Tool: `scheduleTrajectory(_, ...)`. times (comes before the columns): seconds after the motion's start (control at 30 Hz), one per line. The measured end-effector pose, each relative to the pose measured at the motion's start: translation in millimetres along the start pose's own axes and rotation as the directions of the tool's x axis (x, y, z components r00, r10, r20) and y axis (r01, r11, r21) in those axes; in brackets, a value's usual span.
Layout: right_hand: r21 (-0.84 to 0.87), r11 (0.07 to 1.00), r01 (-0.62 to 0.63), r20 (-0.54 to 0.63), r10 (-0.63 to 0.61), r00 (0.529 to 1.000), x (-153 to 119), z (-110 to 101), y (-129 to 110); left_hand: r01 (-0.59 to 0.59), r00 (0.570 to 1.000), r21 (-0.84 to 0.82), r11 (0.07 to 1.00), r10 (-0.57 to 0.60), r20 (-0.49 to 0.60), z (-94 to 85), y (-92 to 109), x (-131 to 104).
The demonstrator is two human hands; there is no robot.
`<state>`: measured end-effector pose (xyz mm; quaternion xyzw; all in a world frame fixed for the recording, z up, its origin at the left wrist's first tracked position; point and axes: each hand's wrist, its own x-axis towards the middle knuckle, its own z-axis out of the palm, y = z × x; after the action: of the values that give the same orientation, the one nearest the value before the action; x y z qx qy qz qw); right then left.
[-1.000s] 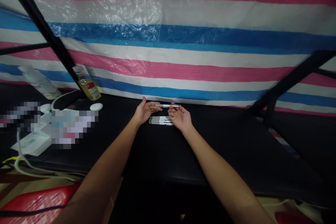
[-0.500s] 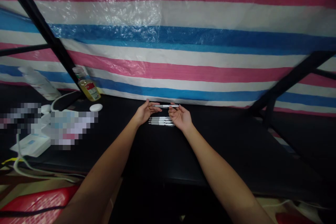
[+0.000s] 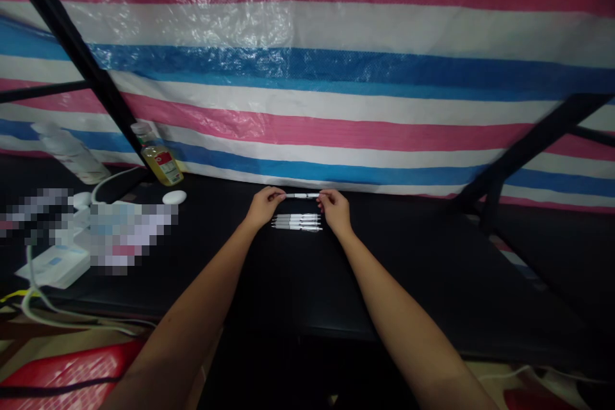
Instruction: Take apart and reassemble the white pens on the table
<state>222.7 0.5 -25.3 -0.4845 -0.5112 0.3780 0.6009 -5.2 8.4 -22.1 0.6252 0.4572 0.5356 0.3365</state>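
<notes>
Pen [image 3: 302,196], white and silver, spans the gap between your left hand [image 3: 264,207] and your right hand [image 3: 335,210], near the far edge of the black table [image 3: 423,282], close to the striped sheet [image 3: 336,102]. From the left, you have a white case [image 3: 55,266] with a pale cable [image 3: 29,307] looping beside it, then a white container [image 3: 72,152], a bottle of yellow liquid [image 3: 164,163] by a black post [image 3: 86,54], and a white oval object [image 3: 174,197], all well apart from your hands. Your left arm slants inward and its fingertips pinch the pen's left end. Just on your side of it, similar pens [image 3: 296,222] lie in a close row. Your right arm mirrors the left, fingertips pinching the pen's right end. You cannot tell whether the pen touches the table. Farther right, a black frame [image 3: 528,147] slants upward.
</notes>
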Motion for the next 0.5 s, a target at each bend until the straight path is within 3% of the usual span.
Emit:
scheduleTrajectory(0.17, -0.219, 0.956, 0.197, -0.015, -0.205, 0.979, -2.7, -5.5, -2.6, -0.058, 0.996, 0.097, 0.994, 0.064, -0.059, -3.4, -1.6, 0.4)
scheduleTrajectory(0.5, -0.164, 0.970, 0.181, -0.046, -0.191, 0.980, -6.1, -1.9, -3.3, -0.037, 0.995, 0.103, 0.994, 0.046, -0.090, -1.8, 1.2, -1.9)
